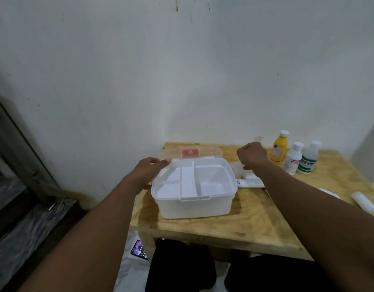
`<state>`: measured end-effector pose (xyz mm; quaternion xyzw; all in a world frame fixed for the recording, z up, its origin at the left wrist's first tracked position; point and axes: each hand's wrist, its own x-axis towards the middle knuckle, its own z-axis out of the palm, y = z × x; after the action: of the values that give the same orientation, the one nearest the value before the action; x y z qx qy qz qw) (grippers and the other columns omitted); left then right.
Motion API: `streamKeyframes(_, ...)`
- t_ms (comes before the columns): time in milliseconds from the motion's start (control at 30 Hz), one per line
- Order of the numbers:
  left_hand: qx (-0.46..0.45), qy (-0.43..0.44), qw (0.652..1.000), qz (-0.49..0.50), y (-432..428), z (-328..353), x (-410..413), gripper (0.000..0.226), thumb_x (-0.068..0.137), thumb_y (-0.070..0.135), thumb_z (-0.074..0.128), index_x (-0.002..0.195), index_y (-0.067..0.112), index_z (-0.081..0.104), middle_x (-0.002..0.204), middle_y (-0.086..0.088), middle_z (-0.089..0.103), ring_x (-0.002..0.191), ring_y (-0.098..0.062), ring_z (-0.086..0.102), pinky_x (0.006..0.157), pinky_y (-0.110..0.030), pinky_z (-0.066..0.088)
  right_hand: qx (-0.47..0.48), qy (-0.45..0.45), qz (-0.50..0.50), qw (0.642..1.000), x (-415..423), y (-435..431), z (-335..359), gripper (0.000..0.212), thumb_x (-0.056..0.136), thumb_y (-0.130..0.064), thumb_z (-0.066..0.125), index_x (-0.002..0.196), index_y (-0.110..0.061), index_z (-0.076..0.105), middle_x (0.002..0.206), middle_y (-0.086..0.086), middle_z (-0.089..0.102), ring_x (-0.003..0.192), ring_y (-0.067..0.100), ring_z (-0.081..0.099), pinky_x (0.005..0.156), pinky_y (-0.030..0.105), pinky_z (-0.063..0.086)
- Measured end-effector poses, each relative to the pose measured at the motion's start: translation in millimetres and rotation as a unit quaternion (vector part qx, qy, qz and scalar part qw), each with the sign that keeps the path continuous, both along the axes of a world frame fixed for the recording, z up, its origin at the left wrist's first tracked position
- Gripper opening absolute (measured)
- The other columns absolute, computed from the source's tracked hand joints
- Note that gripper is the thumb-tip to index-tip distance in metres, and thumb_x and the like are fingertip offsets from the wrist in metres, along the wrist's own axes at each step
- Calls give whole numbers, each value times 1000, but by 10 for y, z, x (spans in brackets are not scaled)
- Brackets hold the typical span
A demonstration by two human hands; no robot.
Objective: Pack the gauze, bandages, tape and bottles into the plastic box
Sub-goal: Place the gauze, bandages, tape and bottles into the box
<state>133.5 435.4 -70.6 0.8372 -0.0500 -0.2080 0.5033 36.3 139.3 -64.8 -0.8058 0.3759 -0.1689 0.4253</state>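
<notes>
Entry, head view: I read the packing as not yet begun. The plastic box (194,187) sits open at centre frame on the wooden bench (245,224); its compartments look bare, and nothing I can make out lies inside. Its clear lid (191,152), with a red label, lies flat just behind it.

Left hand (149,170), centre-left of frame, rests on the box's upper-left rim; fingers (164,162) held close together and laid over the edge, steadying rather than pinching anything.

Right hand (252,153), right of centre, hovers above the bench beside the box; fingers curled inward into a loose fist. I cannot tell whether it holds anything.

Left to pack, all outside the box:
- three bottles, standing at right of frame: yellow bottle (279,146), white bottle (294,158), clear bottle with green label (309,158)
- white tube (250,182) lying just beside the box's right wall
- pale wrapped packs (237,166) under the right hand, probably gauze, too blurred to confirm
- white rolls (364,202) near the right edge, likely bandages or tape

Judgement: zero items in, all to go
</notes>
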Motion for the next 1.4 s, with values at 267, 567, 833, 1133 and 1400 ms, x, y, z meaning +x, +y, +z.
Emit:
streamKeyframes(267, 2, -95, 994, 62, -45, -36, -76, 25, 98, 28, 61, 112, 10, 71, 106, -8, 68, 86, -23, 63, 58, -29, 50, -129, 121, 19, 984, -153, -198, -236, 36, 85, -25, 61, 115, -5, 61, 120, 15, 64, 110, 35, 59, 91, 39, 49)
streamKeyframes(567, -14, -148, 982, 119, -158, -101, 142, 18, 96, 28, 64, 102, 15, 75, 95, 1, 68, 96, -24, 62, 81, -35, 51, -155, 239, 3, 959, 100, -216, -396, 72, 79, -53, 68, 132, -12, 42, 138, 20, 45, 128, 41, 42, 99, 48, 39)
streamKeyframes(833, -27, -159, 979, 124, -117, -128, 194, 16, 96, 27, 65, 102, 16, 76, 93, 4, 69, 95, -22, 63, 81, -34, 49, -155, 209, -29, 965, 123, -256, -328, 96, 67, -55, 81, 139, -15, 32, 142, 16, 40, 130, 41, 41, 101, 51, 38)
streamKeyframes(1133, -49, -137, 981, 125, -66, -60, 69, 24, 98, 31, 59, 116, 19, 69, 115, -2, 65, 106, -26, 61, 92, -43, 54, -194, -123, -19, 973, 15, -77, -90, 47, 82, -12, 75, 120, -12, 47, 130, 12, 39, 107, 36, 58, 90, 42, 49)
streamKeyframes(1400, -64, -142, 978, 136, -83, -113, -112, 25, 102, 20, 50, 122, 18, 65, 115, -4, 62, 103, -26, 60, 90, -40, 53, -261, -299, 72, 915, 5, 418, 691, 43, 78, -20, 80, 114, -13, 57, 117, 5, 47, 91, 7, 46, 79, 21, 37)
